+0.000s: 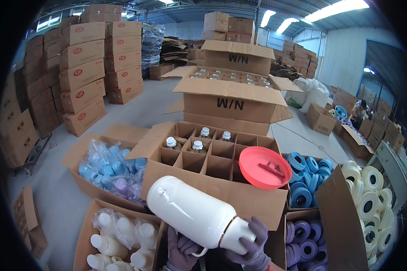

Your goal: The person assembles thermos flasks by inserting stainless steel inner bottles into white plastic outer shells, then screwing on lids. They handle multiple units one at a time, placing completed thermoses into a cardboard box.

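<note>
in the head view, a glossy white bottle-shaped flask with a thin gold-brown band near its neck (190, 210) lies tilted between the two hands, its broad base up to the left and its narrower neck down to the right. the right hand, in a grey-purple glove (251, 246), is closed around the neck, fingers spread over it beyond the band. the left hand, gloved alike (182, 248), is beneath the middle of the body, just left of the white curved handle (202, 252), fingers curled; i cannot tell whether it grips the flask. the flask hangs over the near side of an open brown cardboard box with dividers (253, 196), where silvery bottles with white caps (197, 146) stand in some compartments. a round red plastic tray (264, 167) rests on the box's right side, well apart from both hands.
</note>
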`<state>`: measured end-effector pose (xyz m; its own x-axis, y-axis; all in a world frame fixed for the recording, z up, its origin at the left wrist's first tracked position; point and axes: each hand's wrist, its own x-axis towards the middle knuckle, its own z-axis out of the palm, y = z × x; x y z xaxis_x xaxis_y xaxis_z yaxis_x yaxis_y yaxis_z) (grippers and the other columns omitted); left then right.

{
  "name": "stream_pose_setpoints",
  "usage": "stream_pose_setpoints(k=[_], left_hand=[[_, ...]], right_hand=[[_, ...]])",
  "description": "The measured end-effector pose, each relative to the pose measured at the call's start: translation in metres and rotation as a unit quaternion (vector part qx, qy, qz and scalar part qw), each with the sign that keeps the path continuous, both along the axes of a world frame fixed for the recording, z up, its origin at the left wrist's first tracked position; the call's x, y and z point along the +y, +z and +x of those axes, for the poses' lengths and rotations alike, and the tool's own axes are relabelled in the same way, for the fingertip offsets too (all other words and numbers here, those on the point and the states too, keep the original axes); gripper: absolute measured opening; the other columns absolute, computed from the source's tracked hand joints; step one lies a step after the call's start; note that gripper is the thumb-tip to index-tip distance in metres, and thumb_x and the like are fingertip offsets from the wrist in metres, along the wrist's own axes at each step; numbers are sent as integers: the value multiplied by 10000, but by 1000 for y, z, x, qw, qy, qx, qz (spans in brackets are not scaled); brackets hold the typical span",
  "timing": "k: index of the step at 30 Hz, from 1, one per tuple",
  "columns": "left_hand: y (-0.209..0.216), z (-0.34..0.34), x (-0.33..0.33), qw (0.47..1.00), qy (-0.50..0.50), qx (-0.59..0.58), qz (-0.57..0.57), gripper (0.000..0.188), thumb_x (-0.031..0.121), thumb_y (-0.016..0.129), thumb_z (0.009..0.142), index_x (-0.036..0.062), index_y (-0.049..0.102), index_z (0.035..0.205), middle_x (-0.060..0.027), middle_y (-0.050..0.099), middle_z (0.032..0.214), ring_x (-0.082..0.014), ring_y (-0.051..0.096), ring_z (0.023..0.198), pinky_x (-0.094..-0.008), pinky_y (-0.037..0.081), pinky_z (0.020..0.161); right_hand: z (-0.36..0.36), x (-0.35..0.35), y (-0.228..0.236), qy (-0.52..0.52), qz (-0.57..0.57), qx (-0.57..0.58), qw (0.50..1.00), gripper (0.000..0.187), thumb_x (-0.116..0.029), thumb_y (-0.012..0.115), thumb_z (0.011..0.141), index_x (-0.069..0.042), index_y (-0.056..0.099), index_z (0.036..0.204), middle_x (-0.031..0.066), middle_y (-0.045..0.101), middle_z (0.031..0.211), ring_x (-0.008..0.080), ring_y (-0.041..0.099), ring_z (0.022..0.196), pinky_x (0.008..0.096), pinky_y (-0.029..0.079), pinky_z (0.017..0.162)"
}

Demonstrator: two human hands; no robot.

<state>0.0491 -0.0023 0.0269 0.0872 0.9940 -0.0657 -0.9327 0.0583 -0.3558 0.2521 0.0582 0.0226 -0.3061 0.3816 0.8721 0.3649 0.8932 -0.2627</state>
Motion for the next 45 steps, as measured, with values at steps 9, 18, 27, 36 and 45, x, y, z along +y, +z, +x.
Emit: stream_pose_setpoints(k=[9,18,27,36,45], left_hand=[[-108,-102,20,545,214,805,88,428,367,544,992,77,506,1305,-87,509,1146,-225,474,1040,-345,391,894],[-80,-154,-22,879,135,458,26,608,479,404,1018,30,437,1426,-174,556,1374,-345,578,1211,-490,500,1015],[-39,-101,-84,733,-126,648,-162,394,359,548,945,18,621,1129,5,538,611,-117,556,491,-276,508,468],[-70,-74,-82,733,-155,647,-141,264,274,624,957,75,690,1116,62,566,672,-51,485,512,-217,367,447],[-58,-61,-48,724,-291,618,98,356,319,562,982,38,690,1161,98,402,567,-18,329,429,-204,215,407]], right_hand=[[-22,9,-52,475,-835,171,217,683,-639,397,980,-70,509,1341,176,658,1030,251,684,705,242,551,516],[-12,82,27,207,-598,-130,764,395,-337,613,948,-80,597,1247,102,664,1089,218,682,906,341,571,768],[78,301,13,-413,-238,-457,751,405,-398,629,881,-23,689,1021,209,689,989,355,691,881,451,553,794],[36,171,123,119,-561,126,809,267,-237,613,925,23,609,986,62,622,825,152,632,719,305,547,647],[14,37,135,349,-103,-428,827,356,-222,692,766,-205,656,1120,29,569,1191,280,513,1196,514,348,1085]])
